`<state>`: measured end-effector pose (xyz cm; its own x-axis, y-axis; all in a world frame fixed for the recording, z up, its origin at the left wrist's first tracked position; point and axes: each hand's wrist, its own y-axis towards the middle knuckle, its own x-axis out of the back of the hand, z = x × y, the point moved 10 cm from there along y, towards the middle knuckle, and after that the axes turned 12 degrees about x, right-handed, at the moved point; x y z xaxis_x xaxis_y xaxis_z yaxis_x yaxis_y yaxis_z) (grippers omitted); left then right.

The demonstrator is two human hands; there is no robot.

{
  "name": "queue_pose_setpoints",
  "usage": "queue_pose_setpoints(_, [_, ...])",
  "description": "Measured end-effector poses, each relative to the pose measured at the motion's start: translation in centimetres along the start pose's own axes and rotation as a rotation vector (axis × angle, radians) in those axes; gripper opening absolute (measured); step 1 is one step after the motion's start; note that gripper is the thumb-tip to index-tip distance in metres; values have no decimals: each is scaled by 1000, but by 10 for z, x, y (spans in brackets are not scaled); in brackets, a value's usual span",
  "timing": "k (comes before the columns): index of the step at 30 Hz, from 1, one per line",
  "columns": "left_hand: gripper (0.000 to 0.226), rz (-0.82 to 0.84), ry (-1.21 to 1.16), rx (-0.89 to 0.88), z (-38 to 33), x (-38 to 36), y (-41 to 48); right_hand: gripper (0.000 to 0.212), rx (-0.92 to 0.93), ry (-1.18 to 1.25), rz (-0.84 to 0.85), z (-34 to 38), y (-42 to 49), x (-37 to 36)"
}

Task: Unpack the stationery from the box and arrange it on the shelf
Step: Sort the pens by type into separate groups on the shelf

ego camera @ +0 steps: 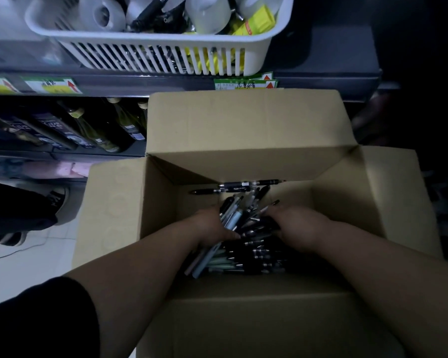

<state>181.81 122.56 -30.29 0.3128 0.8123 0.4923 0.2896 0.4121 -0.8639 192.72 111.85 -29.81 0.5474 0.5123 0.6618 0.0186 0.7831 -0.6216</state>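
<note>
both-handed scoop of pens (243, 220) in box (243, 130)

left hand (211, 226) and right hand (299, 224) curl round the loose pens from 9 and 3 o'clock, likely so none slip. pens sit low inside the open box; white basket (140, 37) on shelf (140, 85) at 12 o'clock looks like the destination.

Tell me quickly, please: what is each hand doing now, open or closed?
The left hand is closed, gripping the bundle of pens from its left side.
The right hand is closed, gripping the same bundle from the right side.
</note>
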Motion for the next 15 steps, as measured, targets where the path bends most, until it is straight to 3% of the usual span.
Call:
queue_pose_setpoints(6, [48,-85,-162,-6,2,22,-17,41,-27,70,-42,4,-22,20])
queue_pose_setpoints(10, [44,-144,-351,-32,9,39,-36,21,-43,52,-81,13,-39,42])
queue_pose_setpoints(15, [37,-185,-587,-18,20,55,-74,12,-30,70,-189,28,-71,72])
